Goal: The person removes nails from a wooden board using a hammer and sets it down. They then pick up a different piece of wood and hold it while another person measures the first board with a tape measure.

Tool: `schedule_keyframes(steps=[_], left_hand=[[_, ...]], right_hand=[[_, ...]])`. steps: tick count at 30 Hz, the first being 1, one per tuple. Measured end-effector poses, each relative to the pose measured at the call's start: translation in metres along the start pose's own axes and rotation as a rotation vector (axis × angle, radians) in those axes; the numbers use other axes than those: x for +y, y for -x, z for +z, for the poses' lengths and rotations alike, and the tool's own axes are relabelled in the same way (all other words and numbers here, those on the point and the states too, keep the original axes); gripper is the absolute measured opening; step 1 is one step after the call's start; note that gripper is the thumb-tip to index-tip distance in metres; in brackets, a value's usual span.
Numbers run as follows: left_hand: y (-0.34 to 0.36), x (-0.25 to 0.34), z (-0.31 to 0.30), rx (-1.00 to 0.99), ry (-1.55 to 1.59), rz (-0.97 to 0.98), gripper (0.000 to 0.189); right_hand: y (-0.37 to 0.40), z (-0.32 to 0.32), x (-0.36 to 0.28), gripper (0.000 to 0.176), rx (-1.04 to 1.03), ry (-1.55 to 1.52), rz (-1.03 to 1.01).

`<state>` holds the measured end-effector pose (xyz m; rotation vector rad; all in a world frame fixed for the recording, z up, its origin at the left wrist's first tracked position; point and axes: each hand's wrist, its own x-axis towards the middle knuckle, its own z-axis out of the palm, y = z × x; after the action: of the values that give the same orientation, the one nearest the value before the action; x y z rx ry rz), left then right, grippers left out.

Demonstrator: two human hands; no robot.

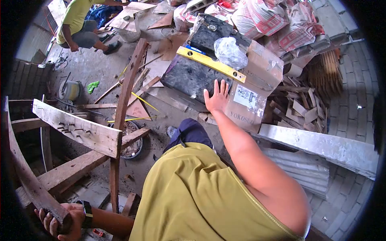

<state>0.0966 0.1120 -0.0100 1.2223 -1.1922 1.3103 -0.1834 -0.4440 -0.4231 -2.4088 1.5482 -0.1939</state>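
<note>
My right hand [217,97] lies flat with its fingers spread at the edge of a scuffed black case [189,78], next to a cardboard box [247,106]. A yellow spirit level [211,64] rests across the case just beyond my fingertips, with a crumpled clear plastic bag [230,53] beside it. At the lower left, my left hand [68,221] is wrapped round the end of a curved wooden beam [30,172], part of a rough timber frame. Several nails stick out of a pale board [76,126] on that frame.
Another person [78,24] crouches at the upper left. Several red-and-white sacks [263,18] are piled at the back right, above a heap of wood scraps [299,106]. An upright post [128,88] rises left of me; a yellow strip [144,102] and offcuts litter the floor.
</note>
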Motion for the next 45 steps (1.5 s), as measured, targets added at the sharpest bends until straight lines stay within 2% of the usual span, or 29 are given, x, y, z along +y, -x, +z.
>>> schedule_keyframes(steps=[3,6,9,13,15,19,22,27,33,36,45], left_hand=[[0.001,0.004,-0.005,-0.041,0.032,-0.083,0.041],[0.0,0.0,-0.015,-0.031,0.05,-0.076,0.04],[-0.001,0.023,0.032,0.022,-0.014,-0.069,0.042],[0.0,0.004,0.001,0.069,0.024,-0.08,0.043],[-0.001,0.0,-0.003,-0.028,0.016,0.038,0.044],[-0.004,0.003,-0.002,-0.077,-0.027,0.01,0.044],[-0.006,0.002,0.002,-0.065,-0.072,0.098,0.044],[-0.001,0.007,-0.001,-0.023,-0.002,-0.045,0.044],[-0.001,0.013,-0.002,-0.079,-0.026,-0.086,0.041],[-0.007,0.047,0.058,-0.11,-0.209,-0.05,0.04],[-0.003,0.065,0.074,-0.075,-0.194,-0.194,0.036]], right_hand=[[-0.001,-0.001,0.0,0.08,-0.006,0.0,0.003],[-0.001,0.0,0.001,0.08,-0.007,-0.001,0.002],[-0.001,0.0,0.001,0.08,-0.007,-0.002,0.001],[0.0,-0.001,0.0,0.08,-0.01,-0.002,0.002],[0.0,0.001,0.001,0.079,-0.002,0.002,-0.003],[-0.001,0.001,0.001,0.079,0.006,0.002,-0.002],[0.0,0.002,0.001,0.079,0.02,0.003,-0.01],[-0.001,0.001,0.001,0.078,0.015,0.003,-0.005],[0.0,0.002,0.001,0.078,0.032,0.013,-0.008],[-0.001,0.005,0.002,0.078,0.06,0.011,-0.027],[-0.001,0.004,0.0,0.077,0.085,0.053,-0.034]])
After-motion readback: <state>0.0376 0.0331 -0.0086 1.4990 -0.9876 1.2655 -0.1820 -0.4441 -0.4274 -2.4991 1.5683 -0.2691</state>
